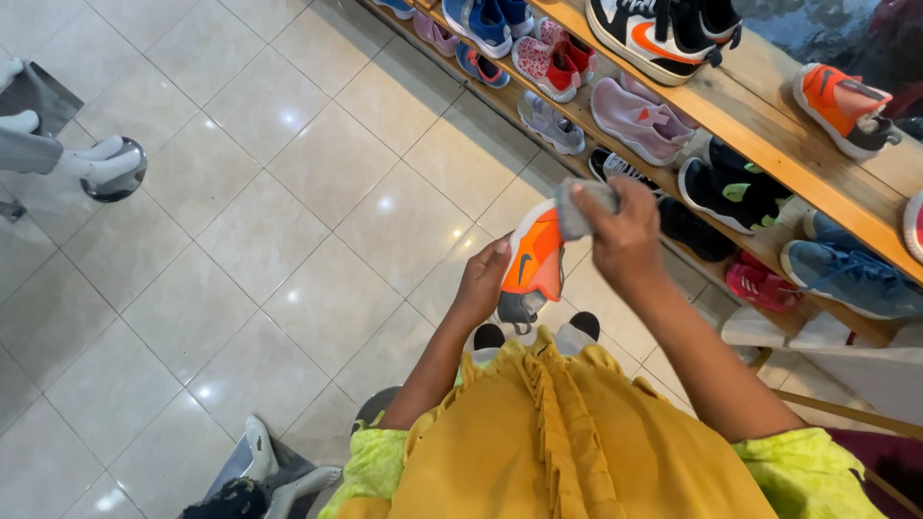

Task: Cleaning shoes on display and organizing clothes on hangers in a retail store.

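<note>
The left hand point(481, 284) steadies an orange shoe point(534, 258) from nine o'clock, grip closed on it, so the right hand point(625, 235), clutching a grey cloth point(582, 204), can press at twelve o'clock.

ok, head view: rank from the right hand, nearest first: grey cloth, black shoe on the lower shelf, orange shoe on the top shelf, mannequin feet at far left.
1. Grey cloth, in the right hand.
2. Black shoe, just right, lower shelf.
3. Orange shoe, upper right, top shelf.
4. Mannequin feet, far left on the floor.
</note>
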